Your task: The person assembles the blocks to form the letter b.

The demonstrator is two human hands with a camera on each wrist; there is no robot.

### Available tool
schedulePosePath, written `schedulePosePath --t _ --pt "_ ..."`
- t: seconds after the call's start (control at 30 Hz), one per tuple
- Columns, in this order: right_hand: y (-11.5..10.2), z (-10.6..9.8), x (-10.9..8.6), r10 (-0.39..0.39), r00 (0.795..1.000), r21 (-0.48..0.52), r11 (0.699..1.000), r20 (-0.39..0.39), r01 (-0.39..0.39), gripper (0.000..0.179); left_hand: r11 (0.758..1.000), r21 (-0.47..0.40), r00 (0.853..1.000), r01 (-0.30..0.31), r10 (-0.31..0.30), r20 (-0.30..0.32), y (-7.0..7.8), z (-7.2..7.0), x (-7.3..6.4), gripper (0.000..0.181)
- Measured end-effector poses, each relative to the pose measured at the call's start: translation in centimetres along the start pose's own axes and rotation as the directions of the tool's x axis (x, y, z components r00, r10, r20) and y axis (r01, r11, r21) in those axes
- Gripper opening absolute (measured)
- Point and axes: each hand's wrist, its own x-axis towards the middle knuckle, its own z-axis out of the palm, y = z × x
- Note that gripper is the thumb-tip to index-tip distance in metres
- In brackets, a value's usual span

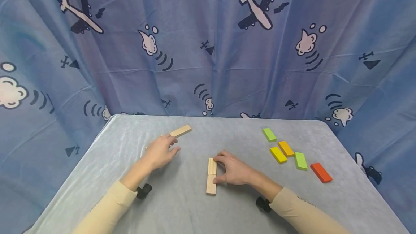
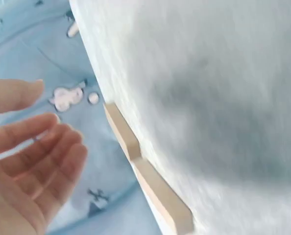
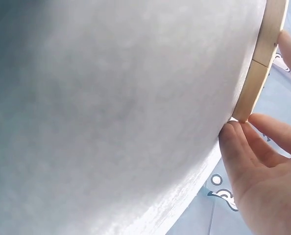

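One blue, plane-printed curtain [image 1: 188, 82] backs a pale cloth-covered table [image 1: 185, 205]. The left hand [image 1: 160, 151], relaxed and grasping nothing, hovers near two plain wooden blocks [image 2: 166, 197] toward the table's far left. The right hand [image 1: 236, 169], not clenched, touches a wooden row [image 1: 211, 184] laid end to end mid-table, fingertips [image 3: 230, 134] at its far end. Five smaller-looking coloured blocks [image 1: 300, 161] lie at right.

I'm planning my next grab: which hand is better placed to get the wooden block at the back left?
Probably the left hand: it looks empty and is beside that block. The right hand is farther off, touching the middle blocks.
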Motion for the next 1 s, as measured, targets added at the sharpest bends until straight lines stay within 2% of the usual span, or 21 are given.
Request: schedulePosePath --t 0.17,0.33,0.5,0.6,0.77,0.9,1.0 --pt "0.2 0.0 0.1 0.005 1.0 -0.003 1.0 0.004 -0.005 0.075 1.0 -0.017 1.0 0.01 -0.01 -0.015 -2.4 -0.5 0.5 0.028" --pt "0.2 0.1 0.1 -0.013 1.0 -0.011 1.0 -0.002 0.013 0.075 0.997 -0.025 0.997 0.067 -0.068 -0.031 -4.8 -0.5 0.4 0.035" --pt "0.2 0.2 0.0 -0.013 1.0 -0.011 1.0 -0.006 0.013 0.074 0.992 -0.04 0.993 0.119 -0.12 -0.015 -6.4 -0.3 0.5 0.036" --pt "0.3 0.2 0.1 -0.013 1.0 -0.006 1.0 -0.008 0.013 0.074 0.988 -0.045 0.989 0.147 -0.147 0.009 -7.3 -0.2 0.7 0.037" --pt "0.4 0.2 0.0 -0.01 1.0 -0.012 1.0 -0.007 0.01 0.073 0.974 -0.109 0.978 0.201 -0.193 0.077 -8.4 0.2 0.8 0.043" --pt "0.4 0.3 -0.1 -0.013 1.0 -0.019 1.0 -0.007 0.013 0.074 0.955 -0.159 0.965 0.249 -0.231 0.126 -8.7 0.3 0.7 0.048" --pt "0.5 0.3 -0.1 -0.01 1.0 -0.015 1.0 -0.008 0.01 0.074 0.944 -0.198 0.96 0.263 -0.235 0.155 -8.5 0.1 0.7 0.055"
